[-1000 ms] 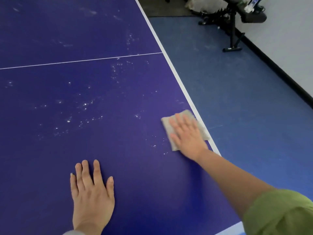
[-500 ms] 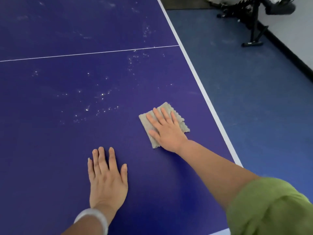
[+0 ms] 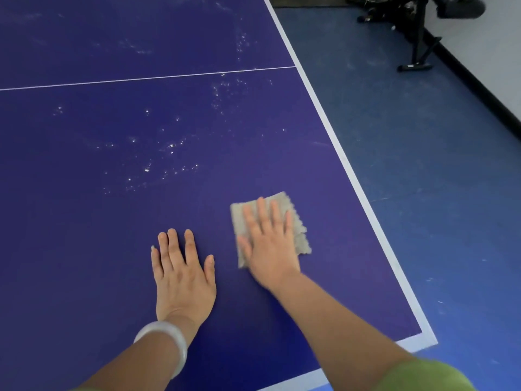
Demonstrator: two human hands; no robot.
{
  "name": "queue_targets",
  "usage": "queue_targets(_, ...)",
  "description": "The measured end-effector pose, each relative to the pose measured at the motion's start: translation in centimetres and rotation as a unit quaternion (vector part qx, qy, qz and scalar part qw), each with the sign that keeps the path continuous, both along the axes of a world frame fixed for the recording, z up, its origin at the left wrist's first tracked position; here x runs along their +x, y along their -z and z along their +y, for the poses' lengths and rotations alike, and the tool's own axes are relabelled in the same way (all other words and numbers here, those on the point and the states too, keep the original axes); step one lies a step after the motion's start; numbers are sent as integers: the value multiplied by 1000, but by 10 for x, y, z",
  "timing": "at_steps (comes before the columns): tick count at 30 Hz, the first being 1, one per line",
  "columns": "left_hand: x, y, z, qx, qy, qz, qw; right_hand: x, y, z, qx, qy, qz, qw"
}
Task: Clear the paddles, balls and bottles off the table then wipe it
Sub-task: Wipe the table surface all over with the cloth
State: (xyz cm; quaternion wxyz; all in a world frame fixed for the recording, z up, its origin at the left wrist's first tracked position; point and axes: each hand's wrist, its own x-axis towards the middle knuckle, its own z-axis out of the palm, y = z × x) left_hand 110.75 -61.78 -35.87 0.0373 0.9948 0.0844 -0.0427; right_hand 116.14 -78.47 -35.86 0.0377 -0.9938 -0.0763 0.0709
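pressing a beige cloth [image 3: 300, 235] flat onto the dark blue table [image 3: 84, 263] with the right hand [image 3: 267, 246], palm down, fingers straight and slightly spread, not curled round anything. resting the left hand [image 3: 183, 277] flat on the bare tabletop near the cloth's left side, not touching it, fingers straight and apart, holding nothing. wearing a pale bangle [image 3: 166, 342] on the left wrist and a green sleeve [image 3: 423, 376] on the right arm. cloth near the table's right white edge, towards the near corner. beyond both hands, scattered white specks [image 3: 169, 148] on either side of 1 thin white line [image 3: 141, 79]. off to the right, blue floor [image 3: 423, 165] and a black stand [image 3: 417, 40].
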Motion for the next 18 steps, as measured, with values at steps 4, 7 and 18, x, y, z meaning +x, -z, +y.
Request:
queue_targets(4,0,1,2,-6,3,-6,1000,-39,2,-62,-24,-41,-16,999)
queue_targets(7,0,1,1,-7,4,-8,1000,-28,-3,-142,-42,180,-2,983)
queue_targets(18,0,1,2,-12,3,-10,1000,-5,1,35,20,47,-4,999)
